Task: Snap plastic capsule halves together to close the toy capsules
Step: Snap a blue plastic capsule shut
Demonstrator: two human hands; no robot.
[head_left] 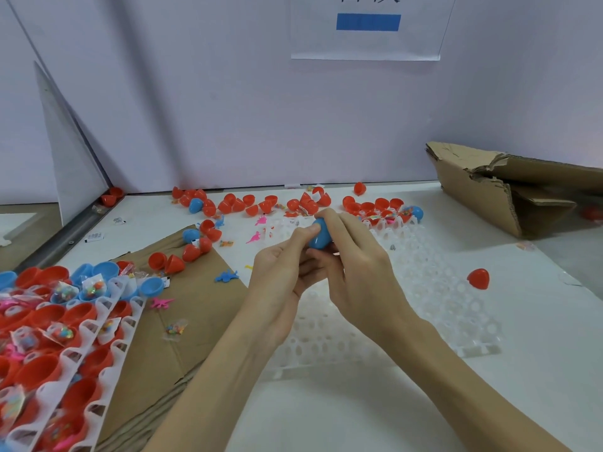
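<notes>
Blue capsule (320, 235) sits gripped between both hands above the white plastic tray (434, 288) at mid-desk, left hand (282, 272) thumb pressing its near side, right hand (355, 256) fingers curled over it.

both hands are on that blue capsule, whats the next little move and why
Probably squeeze the halves together until they seat. The left hand and right hand both grip the blue plastic egg-shaped capsule above the white plastic grid tray; fingers hide its seam, so closure can't be confirmed.

Bare table (359, 415) near front – open; loose red halves (248, 203) crowd back edge, cardboard box (489, 194) seemingly blocks right.
</notes>
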